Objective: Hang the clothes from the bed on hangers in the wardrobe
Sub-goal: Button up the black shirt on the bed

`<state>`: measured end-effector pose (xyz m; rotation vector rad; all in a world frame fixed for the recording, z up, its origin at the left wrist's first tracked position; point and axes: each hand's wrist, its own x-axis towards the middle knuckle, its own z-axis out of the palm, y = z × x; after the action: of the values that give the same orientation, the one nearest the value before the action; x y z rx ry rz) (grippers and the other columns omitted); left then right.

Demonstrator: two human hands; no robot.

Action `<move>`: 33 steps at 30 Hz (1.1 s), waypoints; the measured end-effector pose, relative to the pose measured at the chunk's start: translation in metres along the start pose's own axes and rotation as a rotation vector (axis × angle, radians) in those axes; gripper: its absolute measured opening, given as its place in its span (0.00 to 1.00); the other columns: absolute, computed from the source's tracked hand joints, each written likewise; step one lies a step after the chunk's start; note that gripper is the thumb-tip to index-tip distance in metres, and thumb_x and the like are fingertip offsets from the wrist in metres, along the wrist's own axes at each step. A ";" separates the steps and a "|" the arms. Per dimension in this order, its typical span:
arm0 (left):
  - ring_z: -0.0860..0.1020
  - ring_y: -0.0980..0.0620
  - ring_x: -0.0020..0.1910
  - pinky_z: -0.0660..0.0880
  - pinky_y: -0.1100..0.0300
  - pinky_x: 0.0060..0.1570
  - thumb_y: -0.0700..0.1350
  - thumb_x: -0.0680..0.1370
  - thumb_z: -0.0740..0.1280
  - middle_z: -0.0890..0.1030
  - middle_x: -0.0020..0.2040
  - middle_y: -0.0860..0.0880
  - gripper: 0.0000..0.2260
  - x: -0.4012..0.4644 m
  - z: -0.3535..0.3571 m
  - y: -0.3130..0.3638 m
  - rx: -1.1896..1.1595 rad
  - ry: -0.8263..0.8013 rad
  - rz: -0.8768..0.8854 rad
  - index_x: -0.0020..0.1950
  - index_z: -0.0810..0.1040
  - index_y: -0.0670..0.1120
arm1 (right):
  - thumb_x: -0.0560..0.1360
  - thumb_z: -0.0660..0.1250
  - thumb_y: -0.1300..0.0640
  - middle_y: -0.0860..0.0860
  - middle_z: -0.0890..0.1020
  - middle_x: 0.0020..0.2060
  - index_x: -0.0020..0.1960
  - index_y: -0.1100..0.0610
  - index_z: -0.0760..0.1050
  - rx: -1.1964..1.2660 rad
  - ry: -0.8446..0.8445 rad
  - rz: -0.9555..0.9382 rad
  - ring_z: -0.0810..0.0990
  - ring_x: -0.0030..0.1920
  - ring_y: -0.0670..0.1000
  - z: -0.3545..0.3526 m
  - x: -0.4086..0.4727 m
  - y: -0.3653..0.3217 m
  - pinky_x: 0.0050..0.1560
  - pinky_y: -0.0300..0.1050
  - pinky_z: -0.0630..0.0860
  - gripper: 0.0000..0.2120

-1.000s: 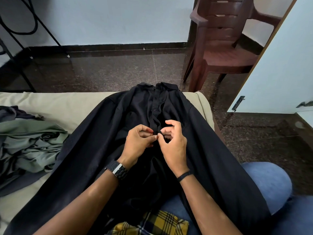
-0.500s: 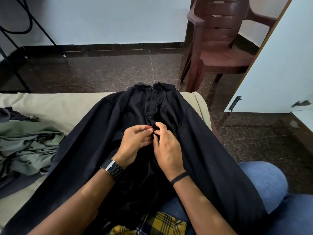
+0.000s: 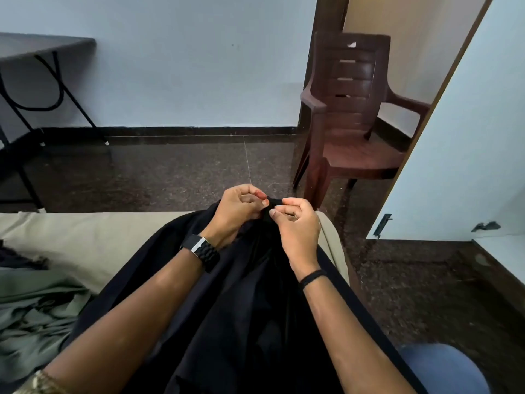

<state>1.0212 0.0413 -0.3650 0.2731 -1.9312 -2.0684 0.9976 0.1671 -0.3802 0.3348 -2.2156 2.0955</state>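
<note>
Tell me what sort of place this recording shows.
Most likely a bedroom: a bed with a beige sheet strewn with clothes, a white wardrobe door, and a brown plastic armchair on the dark stone floor.

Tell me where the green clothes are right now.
In the head view, the green clothes lie crumpled on the bed at lower left, beside the black shirt near the left forearm.

shirt on bed | chair behind | clothes pile left

Bare forearms, a black link-strap watch on the left wrist, a thin black band on the right, blue jeans.
</note>
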 end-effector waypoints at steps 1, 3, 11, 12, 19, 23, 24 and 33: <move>0.76 0.54 0.34 0.75 0.66 0.35 0.32 0.76 0.67 0.80 0.34 0.48 0.08 0.010 -0.001 0.000 0.011 -0.015 0.003 0.41 0.77 0.44 | 0.71 0.73 0.63 0.46 0.84 0.41 0.49 0.51 0.75 0.017 -0.015 0.050 0.82 0.43 0.40 0.001 0.011 0.001 0.48 0.34 0.77 0.13; 0.75 0.52 0.36 0.74 0.65 0.36 0.31 0.77 0.65 0.78 0.36 0.45 0.08 0.023 -0.001 -0.008 0.075 -0.044 -0.031 0.44 0.79 0.43 | 0.72 0.72 0.65 0.50 0.84 0.42 0.51 0.54 0.76 -0.023 -0.059 0.145 0.83 0.47 0.47 0.003 0.024 0.007 0.54 0.42 0.78 0.11; 0.72 0.59 0.30 0.72 0.69 0.30 0.31 0.79 0.60 0.72 0.33 0.49 0.09 0.041 -0.013 -0.063 0.148 -0.081 -0.195 0.51 0.79 0.40 | 0.69 0.73 0.58 0.49 0.70 0.56 0.55 0.52 0.73 -0.620 -0.222 -0.097 0.70 0.57 0.50 0.024 -0.034 0.044 0.60 0.45 0.68 0.17; 0.70 0.59 0.31 0.71 0.69 0.30 0.32 0.79 0.60 0.71 0.33 0.49 0.10 0.042 -0.013 -0.066 0.146 -0.076 -0.202 0.50 0.80 0.42 | 0.69 0.73 0.57 0.49 0.67 0.60 0.59 0.50 0.70 -0.753 -0.287 -0.103 0.67 0.60 0.51 0.023 -0.043 0.050 0.62 0.46 0.67 0.21; 0.72 0.58 0.34 0.74 0.69 0.34 0.31 0.79 0.61 0.73 0.34 0.50 0.10 0.056 -0.022 -0.081 0.158 -0.010 -0.252 0.52 0.80 0.39 | 0.64 0.56 0.77 0.52 0.72 0.46 0.46 0.61 0.79 -0.799 -0.850 -0.082 0.76 0.47 0.53 -0.035 -0.029 0.065 0.44 0.36 0.68 0.21; 0.75 0.58 0.36 0.76 0.65 0.41 0.31 0.79 0.61 0.75 0.35 0.50 0.09 0.055 -0.020 -0.089 0.148 -0.032 -0.285 0.53 0.80 0.39 | 0.67 0.56 0.78 0.52 0.76 0.45 0.39 0.62 0.82 -0.862 -0.829 -0.021 0.76 0.48 0.51 -0.065 0.007 0.064 0.47 0.38 0.71 0.19; 0.75 0.59 0.34 0.76 0.66 0.39 0.31 0.79 0.61 0.75 0.34 0.50 0.09 0.054 -0.018 -0.091 0.147 -0.027 -0.289 0.55 0.79 0.37 | 0.68 0.57 0.77 0.50 0.76 0.47 0.41 0.61 0.83 -0.876 -0.842 0.005 0.76 0.50 0.50 -0.067 0.010 0.065 0.48 0.34 0.70 0.19; 0.75 0.58 0.32 0.76 0.67 0.32 0.31 0.78 0.63 0.76 0.36 0.49 0.07 0.051 -0.014 -0.091 0.171 0.032 -0.231 0.47 0.77 0.42 | 0.73 0.64 0.68 0.52 0.77 0.48 0.49 0.59 0.79 -0.626 -0.331 -0.067 0.79 0.46 0.51 -0.002 -0.025 0.053 0.53 0.42 0.74 0.09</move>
<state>0.9705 0.0152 -0.4530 0.5896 -2.1478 -2.0211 1.0112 0.1739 -0.4369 0.7199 -2.8376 1.2781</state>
